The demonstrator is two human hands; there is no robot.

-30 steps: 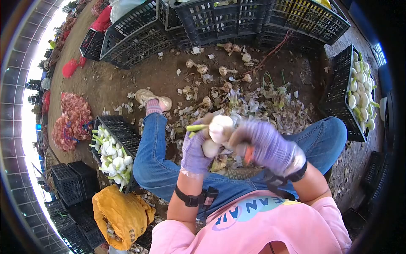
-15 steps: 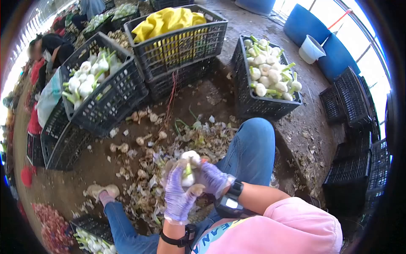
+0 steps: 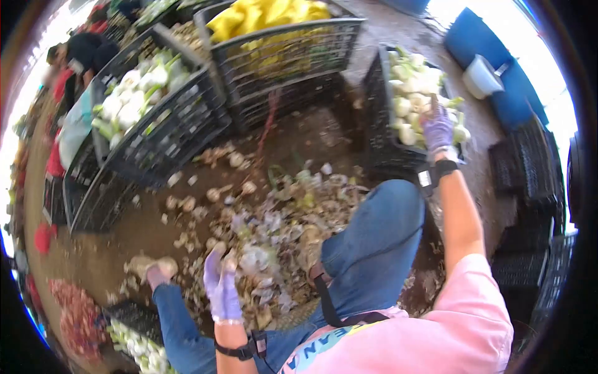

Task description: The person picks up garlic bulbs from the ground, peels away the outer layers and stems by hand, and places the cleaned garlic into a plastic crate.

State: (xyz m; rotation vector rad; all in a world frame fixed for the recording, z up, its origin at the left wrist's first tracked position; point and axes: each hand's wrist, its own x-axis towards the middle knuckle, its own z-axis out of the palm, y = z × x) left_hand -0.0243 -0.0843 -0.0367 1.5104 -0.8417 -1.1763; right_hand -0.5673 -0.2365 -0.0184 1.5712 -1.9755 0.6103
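My right hand (image 3: 438,126), in a purple glove, reaches over the right-hand black crate (image 3: 381,118) onto its pile of trimmed garlic bulbs (image 3: 418,80). Its fingers are blurred against the bulbs, so whether one is in their grip cannot be made out. My left hand (image 3: 223,283), gloved alike, is raised above the floor near my legs. Its fingers are apart and nothing shows between them. Below and beside it lies a heap of garlic skins and peelings (image 3: 274,230).
A tilted crate (image 3: 168,140) of garlic bulbs and a crate with yellow cloth (image 3: 268,19) stand ahead. Loose bulbs (image 3: 180,202) lie on the floor. Stacked crates (image 3: 523,249) and blue tubs (image 3: 470,40) are right. Another person (image 3: 90,56) bends at far left.
My hands were together at a garlic bulb over my lap. The right has moved forward and right to the crate; the left has moved slightly left and opened. The view has shifted.
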